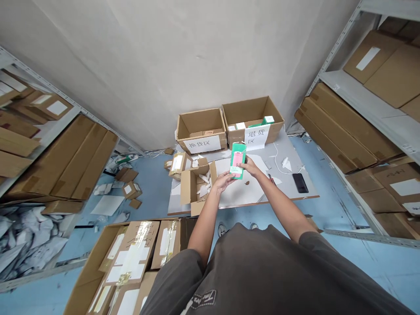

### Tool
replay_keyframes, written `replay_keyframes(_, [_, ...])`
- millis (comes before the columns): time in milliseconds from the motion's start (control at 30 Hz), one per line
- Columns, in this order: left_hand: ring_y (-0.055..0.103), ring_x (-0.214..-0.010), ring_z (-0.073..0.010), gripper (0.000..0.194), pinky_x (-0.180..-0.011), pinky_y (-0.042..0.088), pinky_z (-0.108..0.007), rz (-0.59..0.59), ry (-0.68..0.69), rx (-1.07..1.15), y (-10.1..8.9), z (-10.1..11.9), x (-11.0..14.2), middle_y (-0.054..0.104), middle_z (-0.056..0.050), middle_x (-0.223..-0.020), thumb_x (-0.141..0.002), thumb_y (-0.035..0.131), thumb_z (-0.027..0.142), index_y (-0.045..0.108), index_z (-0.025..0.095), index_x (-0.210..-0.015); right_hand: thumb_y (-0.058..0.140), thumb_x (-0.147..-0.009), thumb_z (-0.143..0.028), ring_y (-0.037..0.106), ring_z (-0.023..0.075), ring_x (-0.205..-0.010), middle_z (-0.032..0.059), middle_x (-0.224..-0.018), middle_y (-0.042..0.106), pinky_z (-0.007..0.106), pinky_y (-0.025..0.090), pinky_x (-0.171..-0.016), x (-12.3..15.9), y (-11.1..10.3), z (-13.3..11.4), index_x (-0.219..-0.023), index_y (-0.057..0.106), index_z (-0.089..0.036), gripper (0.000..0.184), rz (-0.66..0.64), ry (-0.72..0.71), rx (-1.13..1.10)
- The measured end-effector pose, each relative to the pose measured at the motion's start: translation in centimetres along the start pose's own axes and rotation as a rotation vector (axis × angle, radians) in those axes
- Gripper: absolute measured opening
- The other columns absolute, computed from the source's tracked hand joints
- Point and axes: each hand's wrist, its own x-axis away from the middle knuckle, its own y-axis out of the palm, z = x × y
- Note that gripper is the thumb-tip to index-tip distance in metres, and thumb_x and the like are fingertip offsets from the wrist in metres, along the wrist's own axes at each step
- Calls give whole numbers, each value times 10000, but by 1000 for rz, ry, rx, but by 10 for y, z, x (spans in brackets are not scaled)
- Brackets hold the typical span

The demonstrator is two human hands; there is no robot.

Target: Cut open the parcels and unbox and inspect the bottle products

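Both hands hold up a green product box [234,151] with a pink picture on its front, over the table. My left hand [224,181] grips its lower left corner, fingers closed on the edge. On the right side, my right hand [250,167] is closed on the box with a finger across its front. Left of the hands stands an open cardboard carton [187,187] with crumpled white paper inside. Behind the green box are two open cartons with handwritten paper signs, the left carton [183,131] and the right carton [277,127], which holds green and white boxes.
On the table [226,201] lie a black phone [300,183], a white cable [278,164] and a taped parcel [177,163]. A big carton of parcels [85,267] stands at my lower left. Shelves with boxes flank both sides, and small boxes [131,190] litter the floor.
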Motion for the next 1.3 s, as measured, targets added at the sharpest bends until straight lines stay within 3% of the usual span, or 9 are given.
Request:
replay_keyframes(267, [801,-988,-203,621,-1172,535,-433,49,35,45,2,-7,-3,826,-83,-1031,-613,958,19,693,148,-1159,938,-572,-443,689,312,-1117,69,-1268,748,445,584,-988,3,2,-10,-1285,671,-238,789,-66,8,-6])
replay_keyframes(400, [799,-906,-186,649,-1155,546,-435,53,63,55,1,-11,-5,825,-68,-970,-572,978,20,680,149,-1133,932,-578,-419,680,304,-1135,66,-1266,743,439,575,-1007,4,4,-14,-1300,655,-244,793,-78,9,-17])
replay_keyframes(633, [801,-959,-215,656,-1133,553,-441,139,117,62,1,-15,-8,815,-64,-919,-579,995,68,675,149,-1146,886,-650,-448,691,295,-1117,49,-1212,758,430,595,-973,10,14,-5,-1387,594,-289,809,-4,55,-126])
replay_keyframes(833, [789,-890,-195,602,-1125,553,-446,114,141,144,-1,-17,-9,819,-64,-913,-581,996,66,715,142,-1108,855,-740,-484,706,287,-1180,21,-1242,776,435,562,-1055,13,22,10,-1363,633,-328,679,-75,30,-391])
replay_keyframes(967, [784,-953,-215,480,-1144,543,-450,-6,112,136,-8,-14,-6,828,-99,-1011,-648,974,104,763,123,-1078,761,-784,-631,701,310,-1235,40,-1260,785,487,569,-1062,16,23,13,-1313,670,-306,627,-120,20,-549])
replay_keyframes(1100, [773,-1050,-262,341,-1176,521,-468,-128,70,148,-14,-13,-3,826,-128,-1043,-721,931,148,791,106,-1029,844,-719,-491,726,318,-1212,44,-1244,800,500,596,-1038,22,22,16,-1304,677,-305,637,-162,74,-571])
replay_keyframes(1300, [754,-1057,-231,270,-1190,506,-447,-101,68,206,-17,-20,-5,804,-80,-961,-745,895,154,761,138,-979,929,-660,-381,760,311,-1118,48,-1192,808,468,642,-960,28,32,19,-1311,655,-295,712,-56,49,-534])
